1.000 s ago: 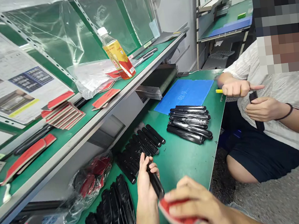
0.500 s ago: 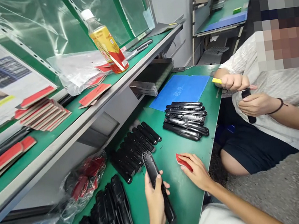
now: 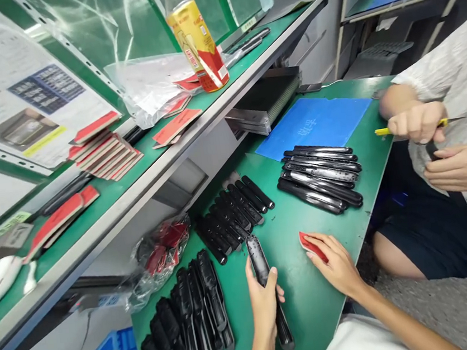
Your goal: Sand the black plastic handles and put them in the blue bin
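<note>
Over green surface (image 3: 307, 307), my left grip (image 3: 264, 306) closed on long black plastic casing (image 3: 261, 267), my right grip (image 3: 336, 261) holding red foam pad (image 3: 312, 247)

Single view on record: the camera worn on my head sits above the long green-topped workbench (image 3: 314, 295), at its near edge, facing forward and down across it, close in, with my left hand (image 3: 265, 300) and right hand (image 3: 336, 261) in frame.

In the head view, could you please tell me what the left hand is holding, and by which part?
The left hand holds a long black plastic piece around its middle, with both ends sticking out past the hand.
</note>
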`<state>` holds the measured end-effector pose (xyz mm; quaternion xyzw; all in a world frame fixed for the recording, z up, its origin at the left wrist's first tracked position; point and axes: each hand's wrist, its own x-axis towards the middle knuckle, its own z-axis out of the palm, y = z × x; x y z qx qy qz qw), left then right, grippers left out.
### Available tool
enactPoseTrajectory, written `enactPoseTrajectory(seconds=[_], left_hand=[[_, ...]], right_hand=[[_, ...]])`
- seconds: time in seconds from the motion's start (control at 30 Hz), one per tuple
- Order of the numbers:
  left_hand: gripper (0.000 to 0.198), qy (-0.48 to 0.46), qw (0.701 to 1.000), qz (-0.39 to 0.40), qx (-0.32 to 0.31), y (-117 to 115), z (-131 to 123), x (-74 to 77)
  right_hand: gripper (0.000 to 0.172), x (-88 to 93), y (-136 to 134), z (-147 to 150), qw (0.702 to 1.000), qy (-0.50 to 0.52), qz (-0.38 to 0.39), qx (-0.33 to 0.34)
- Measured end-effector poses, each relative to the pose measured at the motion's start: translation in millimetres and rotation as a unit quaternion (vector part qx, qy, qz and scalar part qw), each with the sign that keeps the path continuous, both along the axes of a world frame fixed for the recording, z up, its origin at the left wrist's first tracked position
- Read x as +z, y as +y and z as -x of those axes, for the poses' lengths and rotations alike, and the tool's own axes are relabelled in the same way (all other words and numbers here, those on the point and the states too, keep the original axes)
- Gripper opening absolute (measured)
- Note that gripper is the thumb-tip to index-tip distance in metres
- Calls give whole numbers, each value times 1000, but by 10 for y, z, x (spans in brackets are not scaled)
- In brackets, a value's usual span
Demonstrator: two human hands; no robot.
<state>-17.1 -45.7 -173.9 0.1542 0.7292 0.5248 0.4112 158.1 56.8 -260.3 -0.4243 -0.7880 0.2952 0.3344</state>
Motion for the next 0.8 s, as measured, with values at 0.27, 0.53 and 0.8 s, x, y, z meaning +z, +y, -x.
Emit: enactPoseTrajectory(seconds=[0.27, 0.53, 0.8], left_hand=[[79, 442, 863, 242, 36, -475, 1061, 195], [70, 551, 761, 338, 51, -359, 1382, -91], [56, 562, 767, 293, 96, -290, 1301, -152]], right_hand=[[41, -10, 3, 5, 1000, -6, -6, 1], [39, 8, 8, 14, 1000, 0, -7, -3], [37, 83, -9, 18, 1000, 17, 20, -8]])
